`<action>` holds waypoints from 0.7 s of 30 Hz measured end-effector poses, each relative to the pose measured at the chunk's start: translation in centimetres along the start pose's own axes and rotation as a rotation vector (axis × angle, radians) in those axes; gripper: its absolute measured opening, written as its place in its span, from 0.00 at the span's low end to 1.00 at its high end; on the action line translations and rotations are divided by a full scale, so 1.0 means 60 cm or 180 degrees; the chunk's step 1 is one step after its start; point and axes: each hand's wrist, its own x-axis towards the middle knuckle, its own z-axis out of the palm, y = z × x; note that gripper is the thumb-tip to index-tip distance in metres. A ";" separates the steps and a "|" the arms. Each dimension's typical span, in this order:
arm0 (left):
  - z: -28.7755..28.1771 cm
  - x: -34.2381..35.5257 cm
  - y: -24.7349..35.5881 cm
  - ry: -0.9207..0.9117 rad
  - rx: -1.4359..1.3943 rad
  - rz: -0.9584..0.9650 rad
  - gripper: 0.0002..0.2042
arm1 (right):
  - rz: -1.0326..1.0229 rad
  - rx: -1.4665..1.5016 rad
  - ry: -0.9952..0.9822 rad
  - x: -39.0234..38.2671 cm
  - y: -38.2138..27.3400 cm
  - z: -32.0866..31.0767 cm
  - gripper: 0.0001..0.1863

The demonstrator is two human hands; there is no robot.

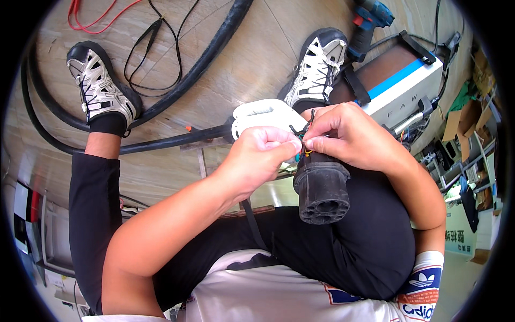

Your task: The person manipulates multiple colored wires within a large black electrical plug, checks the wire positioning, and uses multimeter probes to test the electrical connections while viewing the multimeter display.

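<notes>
A black round plug connector (322,188) with several holes in its face rests by my thigh, tilted toward me. Thin coloured wires (307,152) come out of its back end. My left hand (252,155) is closed, its thumb and forefinger pinching at these wires. Opposite it, my right hand (351,134) also pinches the wires, fingertips almost touching the left ones. The fingers partly hide the wire ends. Just beyond lies a white charging-gun housing (260,115), joined to a thick black cable (185,140).
The heavy cable loops around my left shoe (104,88) on the tiled floor. A blue cordless drill (370,24) stands past my right shoe (320,64). Beside it sits a white and brown case (399,80) with black straps. Black thin leads (155,27) and red leads (88,27) lie far left.
</notes>
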 end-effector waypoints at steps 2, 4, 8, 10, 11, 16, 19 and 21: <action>0.003 0.000 0.000 0.0067 0.0041 0.0029 0.06 | 0.0014 -0.0114 0.0057 -0.003 -0.003 0.001 0.05; 0.004 0.000 -0.004 0.0078 -0.0002 0.0001 0.05 | 0.0252 -0.0051 0.0073 -0.007 -0.012 0.002 0.04; 0.002 0.003 -0.012 0.0061 -0.0058 -0.0023 0.05 | 0.0638 0.0146 -0.0042 -0.010 -0.018 0.001 0.05; 0.004 0.003 -0.014 0.0078 -0.0109 -0.0022 0.05 | 0.0545 0.0133 -0.0063 -0.012 -0.011 0.004 0.05; 0.004 0.003 -0.013 0.0091 -0.0129 -0.0013 0.05 | 0.0470 0.0134 -0.0041 -0.012 -0.007 0.007 0.05; -0.013 0.007 -0.006 -0.0036 -0.0005 -0.0109 0.06 | 0.0645 0.0388 0.0007 -0.012 -0.002 0.008 0.05; -0.026 0.014 -0.003 -0.0054 0.0528 0.0033 0.11 | 0.0556 0.0331 -0.0113 -0.012 -0.001 0.007 0.06; -0.042 0.021 -0.005 -0.0088 0.1208 0.0524 0.17 | 0.0278 0.0181 -0.0119 -0.014 0.003 0.008 0.06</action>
